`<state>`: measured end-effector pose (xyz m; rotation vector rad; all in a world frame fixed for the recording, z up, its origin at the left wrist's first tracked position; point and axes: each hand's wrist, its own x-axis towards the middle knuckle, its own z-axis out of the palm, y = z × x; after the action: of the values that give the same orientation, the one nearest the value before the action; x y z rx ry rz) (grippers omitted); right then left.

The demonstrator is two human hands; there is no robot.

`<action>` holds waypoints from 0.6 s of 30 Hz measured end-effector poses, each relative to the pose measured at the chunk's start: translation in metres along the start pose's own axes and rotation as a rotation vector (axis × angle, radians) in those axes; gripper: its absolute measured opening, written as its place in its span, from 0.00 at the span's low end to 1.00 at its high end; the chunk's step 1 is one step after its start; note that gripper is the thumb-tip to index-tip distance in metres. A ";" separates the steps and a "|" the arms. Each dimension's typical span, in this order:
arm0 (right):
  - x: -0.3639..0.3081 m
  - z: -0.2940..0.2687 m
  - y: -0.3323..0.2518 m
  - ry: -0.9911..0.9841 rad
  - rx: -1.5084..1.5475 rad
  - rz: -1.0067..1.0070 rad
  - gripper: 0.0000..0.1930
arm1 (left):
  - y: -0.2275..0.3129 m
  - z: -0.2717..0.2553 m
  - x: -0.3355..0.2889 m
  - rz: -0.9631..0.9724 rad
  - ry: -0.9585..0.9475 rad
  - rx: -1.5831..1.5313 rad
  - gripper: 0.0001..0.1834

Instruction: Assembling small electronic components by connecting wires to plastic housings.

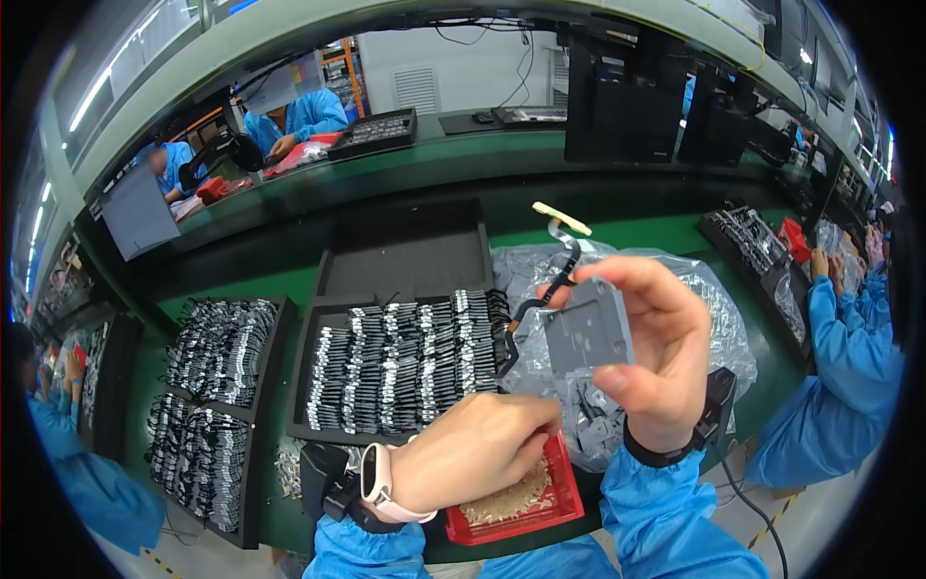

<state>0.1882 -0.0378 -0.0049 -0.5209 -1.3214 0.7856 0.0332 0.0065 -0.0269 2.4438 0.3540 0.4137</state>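
one shallow grey plastic housing (588,330) is grasped by the right hand (670,338), thumb at its lower corner and fingers behind its upper edge. a dark flat flex cable (529,309) passes by those fingertips, with a pale yellow strip (561,218) at its upper end; whether the fingers pinch the cable as well, i cannot tell. the left hand (497,425) has its fingers curled down over the red bin (571,487), above a heap of small tan pieces (511,497); its fingertips are hidden, so whether they grip a piece is unclear.

from the left fingers, the housing lies up and to the right, well within the right hand's hold and apart from the left. its outline is nearly square, slightly tilted, recess showing; the cable's long axis slants from upper right to lower left. the left hand is the nearer one to the bin.

farther out, a clear plastic bag (719,299) with more grey parts (593,425) lies beyond the right wrist, and a black tray (301,386) of cables in rows stands to the left.

faint marks inside the housing and a tiny one on the black monitor (617,106) are too small to read.
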 end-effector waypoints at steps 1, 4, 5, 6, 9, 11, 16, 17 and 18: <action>0.000 0.002 0.004 -0.016 -0.016 -0.075 0.26 | 0.001 -0.003 -0.002 0.033 0.084 -0.042 0.04; 0.000 0.003 0.010 -0.029 -0.117 -0.201 0.26 | 0.010 -0.013 -0.008 0.026 0.214 -0.244 0.07; 0.001 0.002 0.012 -0.042 -0.179 -0.292 0.26 | 0.012 -0.013 -0.009 -0.034 0.219 -0.464 0.07; 0.001 0.003 0.014 -0.059 -0.233 -0.384 0.27 | 0.012 -0.014 -0.013 -0.099 0.228 -0.680 0.07; 0.001 0.009 0.017 -0.028 -0.352 -0.468 0.26 | 0.011 -0.024 -0.019 -0.056 0.216 -0.925 0.08; 0.002 0.011 0.018 -0.012 -0.399 -0.515 0.26 | 0.010 -0.027 -0.021 -0.018 0.190 -1.094 0.09; 0.003 0.017 0.015 -0.087 -0.674 -0.649 0.30 | 0.007 -0.027 -0.023 -0.011 0.246 -1.123 0.08; 0.004 0.018 0.019 -0.064 -0.648 -0.694 0.26 | 0.007 -0.028 -0.023 -0.011 0.237 -1.131 0.07; 0.004 0.018 0.018 -0.065 -0.644 -0.693 0.26 | 0.008 -0.027 -0.024 -0.013 0.241 -1.131 0.07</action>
<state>0.1672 -0.0247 -0.0119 -0.4848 -1.6738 -0.2126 0.0023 0.0070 -0.0064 1.2921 0.1532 0.6716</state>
